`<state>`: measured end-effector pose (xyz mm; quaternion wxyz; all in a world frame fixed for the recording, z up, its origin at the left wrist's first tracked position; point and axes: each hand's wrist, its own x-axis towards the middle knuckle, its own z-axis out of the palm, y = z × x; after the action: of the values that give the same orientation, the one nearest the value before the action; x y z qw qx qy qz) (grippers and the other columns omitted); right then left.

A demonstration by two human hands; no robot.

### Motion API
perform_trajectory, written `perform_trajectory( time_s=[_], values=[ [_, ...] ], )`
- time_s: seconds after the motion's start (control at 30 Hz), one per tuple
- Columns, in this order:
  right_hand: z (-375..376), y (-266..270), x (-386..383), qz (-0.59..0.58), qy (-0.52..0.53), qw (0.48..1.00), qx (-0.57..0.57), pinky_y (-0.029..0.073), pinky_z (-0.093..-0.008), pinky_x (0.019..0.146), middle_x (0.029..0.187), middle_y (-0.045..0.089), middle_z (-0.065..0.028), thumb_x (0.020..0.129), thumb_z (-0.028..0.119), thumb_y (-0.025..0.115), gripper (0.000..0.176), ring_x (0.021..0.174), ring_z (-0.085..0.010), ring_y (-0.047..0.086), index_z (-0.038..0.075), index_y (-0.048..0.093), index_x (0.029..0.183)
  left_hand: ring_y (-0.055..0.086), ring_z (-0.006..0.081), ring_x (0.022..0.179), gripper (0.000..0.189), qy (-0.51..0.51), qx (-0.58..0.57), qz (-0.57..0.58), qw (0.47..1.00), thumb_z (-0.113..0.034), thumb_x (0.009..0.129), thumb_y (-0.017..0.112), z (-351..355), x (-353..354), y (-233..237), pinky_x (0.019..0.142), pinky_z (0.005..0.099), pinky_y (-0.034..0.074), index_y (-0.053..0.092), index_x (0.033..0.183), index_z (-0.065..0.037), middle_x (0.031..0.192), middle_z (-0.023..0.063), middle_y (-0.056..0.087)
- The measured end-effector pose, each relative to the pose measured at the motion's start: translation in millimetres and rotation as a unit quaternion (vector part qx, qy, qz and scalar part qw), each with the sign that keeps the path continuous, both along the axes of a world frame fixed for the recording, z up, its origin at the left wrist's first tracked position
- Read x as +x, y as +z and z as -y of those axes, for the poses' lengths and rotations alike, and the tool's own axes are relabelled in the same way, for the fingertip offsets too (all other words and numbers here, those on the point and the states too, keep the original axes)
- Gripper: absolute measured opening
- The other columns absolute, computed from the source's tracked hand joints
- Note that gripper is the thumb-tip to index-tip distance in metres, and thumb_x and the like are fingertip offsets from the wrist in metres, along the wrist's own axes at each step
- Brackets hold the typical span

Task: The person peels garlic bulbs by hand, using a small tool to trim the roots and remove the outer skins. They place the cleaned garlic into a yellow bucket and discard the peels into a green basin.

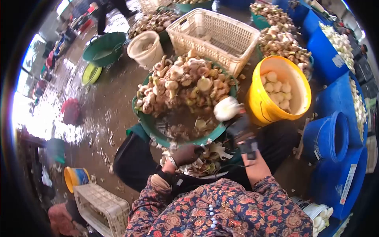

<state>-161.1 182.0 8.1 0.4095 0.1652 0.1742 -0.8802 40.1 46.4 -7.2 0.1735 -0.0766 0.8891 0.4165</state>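
Note:
A green basin [148,128] in front of me is heaped with brownish unpeeled bulbs [177,81], with dark scraps at its near side. My right hand [241,128], dark-gloved and blurred, holds a white peeled bulb [227,108] over the basin's right rim. My left hand [186,154], in a dark glove, is closed at the near rim; what it holds, if anything, is hidden. Below it, pale peelings [205,164] lie between my legs. Right of the basin stands a yellow bucket [258,100] with white peeled bulbs [276,89] inside.
Behind the basin are a cream crate [233,59] and a white bucket [144,57]. Blue tubs [335,94] and a blue bucket [316,138] line the right. Another green basin [100,55] and a lower-left crate [116,205] stand on the wet floor. A person's legs [102,17] show at upper left.

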Motion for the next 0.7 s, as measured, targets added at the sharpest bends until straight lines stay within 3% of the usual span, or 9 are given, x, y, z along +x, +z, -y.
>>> perform_trajectory(
  time_s=[0.07, 0.17, 0.2, 0.27, 0.4, 0.5, 0.6, 0.67, 0.7],
  values=[
    [-21, 8, -37, -0.032, 0.028, 0.943, -0.329, 0.047, -0.0430, 0.078, 0.114, 0.056, -0.0162, 0.086, 0.044, 0.047, 0.056, 0.102, -0.0299, 0.056, -0.001, 0.046, 0.120, 0.060, 0.0364, 0.079, 0.038, 0.079, -0.029, 0.028, 0.996, -0.039, 0.078, 0.059, 21, -1, -11, 0.071, 0.0427, 0.047, 0.064, 0.096, -0.006, 0.084, 0.0199, 0.063],
    [-25, 40, -46, -0.121, 0.054, 0.987, -0.095, 0.049, -0.0342, 0.072, 0.106, 0.061, -0.0144, 0.089, 0.051, 0.042, 0.053, 0.094, -0.0264, 0.059, 0.005, 0.052, 0.114, 0.060, 0.0378, 0.080, 0.050, 0.206, -0.047, -0.009, 0.977, -0.048, 0.076, 0.061, 45, -20, -29, 0.072, 0.0430, 0.047, 0.062, 0.098, -0.003, 0.085, 0.0218, 0.063],
    [-21, 29, -41, -0.121, 0.055, 0.987, -0.096, 0.049, -0.0342, 0.072, 0.106, 0.061, -0.0144, 0.089, 0.051, 0.042, 0.053, 0.094, -0.0264, 0.059, 0.005, 0.052, 0.114, 0.060, 0.0378, 0.080, 0.050, 0.207, -0.047, -0.009, 0.977, -0.048, 0.076, 0.061, 53, -29, -41, 0.072, 0.0430, 0.047, 0.062, 0.098, -0.003, 0.085, 0.0218, 0.063],
    [-11, -1, -20, -0.176, 0.142, 0.956, 0.186, 0.050, -0.0313, 0.063, 0.088, 0.065, -0.0055, 0.087, 0.056, 0.042, 0.051, 0.080, -0.0210, 0.063, 0.010, 0.056, 0.104, 0.059, 0.0339, 0.086, 0.051, 0.317, -0.162, -0.092, 0.930, -0.040, 0.075, 0.065, 66, -52, -52, 0.075, 0.0407, 0.047, 0.056, 0.106, 0.000, 0.092, 0.0199, 0.061],
    [8, -45, 20, -0.115, 0.236, 0.942, 0.211, 0.046, -0.0274, 0.053, 0.073, 0.061, -0.0016, 0.088, 0.051, 0.046, 0.041, 0.064, -0.0155, 0.060, 0.012, 0.056, 0.088, 0.055, 0.0333, 0.095, 0.055, 0.354, -0.204, -0.236, 0.882, -0.039, 0.072, 0.067, 81, -116, -24, 0.078, 0.0407, 0.046, 0.051, 0.112, -0.004, 0.103, 0.0182, 0.056],
    [18, -49, 33, -0.122, 0.251, 0.917, 0.285, 0.046, -0.0246, 0.051, 0.074, 0.061, -0.0042, 0.090, 0.043, 0.046, 0.033, 0.061, -0.0147, 0.059, 0.010, 0.054, 0.091, 0.055, 0.0347, 0.093, 0.060, 0.275, -0.294, -0.081, 0.912, -0.033, 0.066, 0.069, 89, -163, -32, 0.079, 0.0416, 0.046, 0.048, 0.119, -0.016, 0.102, 0.0164, 0.056],
    [19, -44, 33, -0.169, 0.263, 0.903, 0.296, 0.046, -0.0238, 0.050, 0.073, 0.061, -0.0039, 0.090, 0.039, 0.047, 0.031, 0.059, -0.0144, 0.058, 0.009, 0.054, 0.094, 0.057, 0.0345, 0.093, 0.053, 0.227, -0.341, -0.039, 0.912, -0.034, 0.067, 0.068, 99, -183, -50, 0.076, 0.0422, 0.046, 0.052, 0.114, -0.015, 0.100, 0.0155, 0.058],
    [20, -49, 30, -0.186, 0.247, 0.894, 0.324, 0.043, -0.0223, 0.048, 0.072, 0.061, -0.0041, 0.089, 0.034, 0.050, 0.026, 0.059, -0.0130, 0.058, 0.008, 0.056, 0.091, 0.059, 0.0328, 0.089, 0.055, 0.239, -0.276, -0.059, 0.929, -0.039, 0.065, 0.069, 103, -176, -49, 0.078, 0.0415, 0.047, 0.055, 0.111, -0.014, 0.093, 0.0149, 0.062],
    [20, -59, 28, -0.285, 0.207, 0.864, 0.359, 0.043, -0.0241, 0.049, 0.071, 0.060, -0.0043, 0.088, 0.030, 0.052, 0.023, 0.059, -0.0140, 0.058, 0.007, 0.058, 0.088, 0.060, 0.0322, 0.089, 0.056, 0.259, -0.212, -0.102, 0.937, -0.040, 0.063, 0.070, 98, -168, -45, 0.078, 0.0399, 0.047, 0.057, 0.109, -0.012, 0.093, 0.0151, 0.063]
  ],
)
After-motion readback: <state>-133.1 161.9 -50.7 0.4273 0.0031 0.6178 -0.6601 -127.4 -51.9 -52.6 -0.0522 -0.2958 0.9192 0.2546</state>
